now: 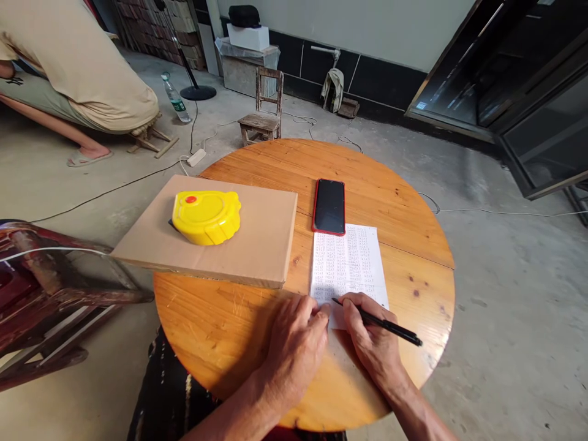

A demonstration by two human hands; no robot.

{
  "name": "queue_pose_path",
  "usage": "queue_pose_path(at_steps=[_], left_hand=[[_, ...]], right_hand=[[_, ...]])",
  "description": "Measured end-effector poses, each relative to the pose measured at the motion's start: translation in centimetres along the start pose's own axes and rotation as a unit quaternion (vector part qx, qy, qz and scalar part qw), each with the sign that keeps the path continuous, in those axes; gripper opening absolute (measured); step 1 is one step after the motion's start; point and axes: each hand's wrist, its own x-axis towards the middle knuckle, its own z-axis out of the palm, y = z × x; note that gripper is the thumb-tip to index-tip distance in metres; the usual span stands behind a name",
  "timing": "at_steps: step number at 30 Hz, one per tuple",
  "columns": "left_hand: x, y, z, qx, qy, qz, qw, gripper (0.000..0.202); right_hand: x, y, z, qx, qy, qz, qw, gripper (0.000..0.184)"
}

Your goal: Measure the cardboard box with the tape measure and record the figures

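A sheet of paper (362,263) covered in rows of small handwriting lies on the round wooden table. In my right hand (374,334) is a black pen (390,326), pinched between thumb and fingers, its tip at the lower part of the sheet. My left hand (301,337) rests at the lower left corner of the paper with its fingers curled, the thumb pressing the sheet down. A smartphone (329,206) in a red case lies across the top edge of the paper, screen up and dark.
On the left of the table (413,245), a yellow tape-measure-shaped case (206,215) sits on a flat cardboard box (257,245). A small wooden chair (261,119), a water bottle (175,98) and cables stand or lie beyond. Another person (78,67) sits at the upper left.
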Motion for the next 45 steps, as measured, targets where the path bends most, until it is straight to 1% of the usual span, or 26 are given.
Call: queue_pose_path(at_steps=[6, 15, 19, 23, 30, 33, 37, 45], left_hand=[[0.07, -0.02, -0.09, -0.012, -0.004, -0.004, 1.0, 0.028], [-0.02, -0.09, 0.2, -0.016, -0.003, -0.006, 1.0, 0.028], [0.03, -0.12, 0.09, -0.014, 0.007, 0.0, 1.0, 0.028], [0.01, -0.09, 0.06, -0.017, 0.007, 0.002, 1.0, 0.029], [-0.05, -0.13, 0.49, -0.012, 0.009, -0.003, 1.0, 0.028], [-0.05, -0.15, 0.49, -0.015, 0.003, 0.003, 1.0, 0.03], [-0.03, -0.13, 0.35, -0.015, -0.007, 0.001, 1.0, 0.031], [-0.02, -0.15, 0.26, -0.013, 0.004, 0.001, 1.0, 0.03]], right_hand=[[0.1, -0.1, -0.12, -0.022, -0.011, -0.006, 1.0, 0.021], [-0.05, -0.04, -0.09, 0.013, -0.016, 0.024, 1.0, 0.022], [0.02, -0.2, -0.09, -0.004, -0.024, 0.009, 1.0, 0.022], [0.06, 0.03, -0.09, -0.005, -0.009, -0.002, 1.0, 0.02], [-0.36, 0.57, -0.33, 0.038, 0.024, 0.029, 0.999, 0.022], [-0.33, 0.67, -0.33, 0.037, 0.022, 0.037, 0.998, 0.022], [-0.11, 0.62, -0.2, 0.022, 0.014, 0.031, 0.999, 0.022], [-0.09, 0.43, -0.25, 0.016, 0.011, 0.031, 0.999, 0.022]])
